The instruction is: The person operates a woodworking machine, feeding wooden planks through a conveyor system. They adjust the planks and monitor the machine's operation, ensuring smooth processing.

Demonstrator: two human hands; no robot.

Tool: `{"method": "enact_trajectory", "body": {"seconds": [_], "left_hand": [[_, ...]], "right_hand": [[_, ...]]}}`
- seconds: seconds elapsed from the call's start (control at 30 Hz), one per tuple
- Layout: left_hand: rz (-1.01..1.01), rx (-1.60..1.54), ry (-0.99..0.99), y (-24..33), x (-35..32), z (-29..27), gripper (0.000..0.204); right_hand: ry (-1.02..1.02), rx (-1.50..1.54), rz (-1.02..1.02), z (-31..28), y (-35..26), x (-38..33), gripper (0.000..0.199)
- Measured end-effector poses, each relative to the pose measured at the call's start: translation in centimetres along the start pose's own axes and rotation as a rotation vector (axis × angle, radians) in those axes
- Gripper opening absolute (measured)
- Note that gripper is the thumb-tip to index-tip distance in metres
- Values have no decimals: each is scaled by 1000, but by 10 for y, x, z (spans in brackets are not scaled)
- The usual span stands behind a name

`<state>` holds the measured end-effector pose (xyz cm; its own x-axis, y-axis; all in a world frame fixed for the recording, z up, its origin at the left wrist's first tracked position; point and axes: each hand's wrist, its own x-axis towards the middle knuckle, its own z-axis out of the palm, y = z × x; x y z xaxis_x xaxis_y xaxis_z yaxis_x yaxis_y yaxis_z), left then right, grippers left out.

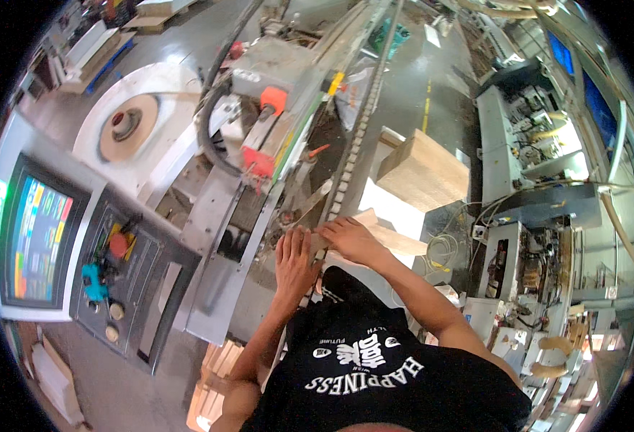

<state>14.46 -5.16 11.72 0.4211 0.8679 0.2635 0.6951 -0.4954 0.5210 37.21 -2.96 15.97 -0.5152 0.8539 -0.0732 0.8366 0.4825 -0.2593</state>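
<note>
My left hand (295, 261) lies palm down at the near end of a machine's feed track, its fingers stretched forward and side by side. Just to its right, my right hand (354, 240) rests with fingers spread and slightly bent beside the conveyor chain (344, 176). A narrow light-brown strip (315, 201) sits just ahead of the fingertips; whether either hand touches it I cannot tell. Pale wooden boards (396, 239) lie to the right of my right hand. What is under both palms is hidden.
A control panel (119, 288) with a lit screen (39, 245) and a red knob stands at left. Behind it is a round white reel table (126, 126). A stack of wooden panels (425, 173) stands right of the chain; another machine (525, 137) lines the right side.
</note>
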Motion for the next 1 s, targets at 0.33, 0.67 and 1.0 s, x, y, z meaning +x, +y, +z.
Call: {"method": "enact_trajectory", "body": {"seconds": [0.33, 0.67, 1.0], "left_hand": [[-464, 167, 249, -134, -101, -14, 58], [-846, 308, 263, -191, -123, -1, 58], [-625, 383, 254, -198, -186, -18, 33]], "right_hand": [[117, 377, -71, 59, -76, 104, 64], [-196, 1799, 540, 147, -115, 159, 71], [-46, 2011, 365, 159, -145, 180, 50]]}}
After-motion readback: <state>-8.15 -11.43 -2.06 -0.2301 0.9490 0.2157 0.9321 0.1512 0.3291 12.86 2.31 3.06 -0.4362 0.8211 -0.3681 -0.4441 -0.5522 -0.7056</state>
